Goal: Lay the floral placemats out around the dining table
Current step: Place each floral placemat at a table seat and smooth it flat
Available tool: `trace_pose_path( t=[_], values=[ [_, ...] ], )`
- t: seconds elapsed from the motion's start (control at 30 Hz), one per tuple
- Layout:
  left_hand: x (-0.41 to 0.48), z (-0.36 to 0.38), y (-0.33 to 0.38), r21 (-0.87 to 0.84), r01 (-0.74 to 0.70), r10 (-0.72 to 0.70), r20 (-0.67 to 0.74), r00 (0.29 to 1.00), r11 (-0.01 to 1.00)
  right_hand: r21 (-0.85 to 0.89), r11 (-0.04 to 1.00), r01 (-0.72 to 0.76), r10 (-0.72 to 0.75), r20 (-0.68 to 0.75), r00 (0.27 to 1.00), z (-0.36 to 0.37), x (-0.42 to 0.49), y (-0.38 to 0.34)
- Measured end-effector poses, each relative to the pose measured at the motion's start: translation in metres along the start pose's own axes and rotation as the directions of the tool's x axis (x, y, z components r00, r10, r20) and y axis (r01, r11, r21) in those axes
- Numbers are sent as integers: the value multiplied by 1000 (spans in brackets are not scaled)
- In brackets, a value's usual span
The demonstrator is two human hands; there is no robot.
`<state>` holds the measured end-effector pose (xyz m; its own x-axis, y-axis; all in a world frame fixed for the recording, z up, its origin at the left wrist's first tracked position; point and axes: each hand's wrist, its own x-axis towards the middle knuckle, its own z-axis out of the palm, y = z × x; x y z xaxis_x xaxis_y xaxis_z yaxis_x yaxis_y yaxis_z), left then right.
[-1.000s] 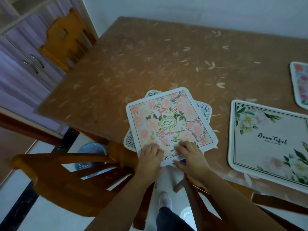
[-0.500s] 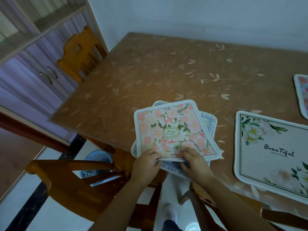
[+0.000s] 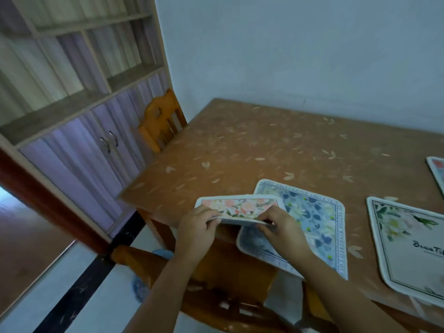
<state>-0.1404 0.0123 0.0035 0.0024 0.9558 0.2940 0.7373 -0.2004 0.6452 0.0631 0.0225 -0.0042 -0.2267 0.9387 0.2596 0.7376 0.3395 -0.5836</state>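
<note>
A pink floral placemat [image 3: 240, 206] is held lifted off the table at its near edge, seen almost edge-on. My left hand [image 3: 195, 228] pinches its near left edge and my right hand [image 3: 282, 228] pinches its near right edge. Under it a blue floral placemat [image 3: 312, 212] lies flat on the brown dining table [image 3: 240, 145], its near corner overhanging the table edge. A white placemat with green leaves and the word "Beautiful" [image 3: 413, 246] lies flat to the right. Another pink-patterned placemat [image 3: 437, 171] shows only a corner at the right border.
A wooden chair [image 3: 216, 280] stands tucked in right below my hands, and a second chair [image 3: 159, 121] at the table's left side. A purple cabinet with shelves [image 3: 79, 131] fills the left. A white wall runs behind the table.
Both hands have lifted the pink placemat off the blue one and shifted it left, uncovering the blue mat. The camera has tilted up toward the wall and cabinet.
</note>
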Motion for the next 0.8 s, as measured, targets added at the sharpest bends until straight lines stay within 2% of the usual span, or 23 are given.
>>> trace_pose_path(
  t=[0.2,0.37,0.67,0.8],
  values=[
    [-8,-111,-46,-71,-12,5,-97,995,997,-105,994,38,-51,-127,991,33,25,-113],
    [-26,-192,-92,-66,-15,3,-173,985,998,-69,993,99,-110,-178,978,72,24,-199],
    [-44,-279,-174,-74,35,-50,-196,979,997,25,979,202,-200,-83,976,138,59,-287],
    [-32,-312,-204,105,28,1,-260,966,994,98,970,223,-223,-15,975,169,99,-314]
  ],
)
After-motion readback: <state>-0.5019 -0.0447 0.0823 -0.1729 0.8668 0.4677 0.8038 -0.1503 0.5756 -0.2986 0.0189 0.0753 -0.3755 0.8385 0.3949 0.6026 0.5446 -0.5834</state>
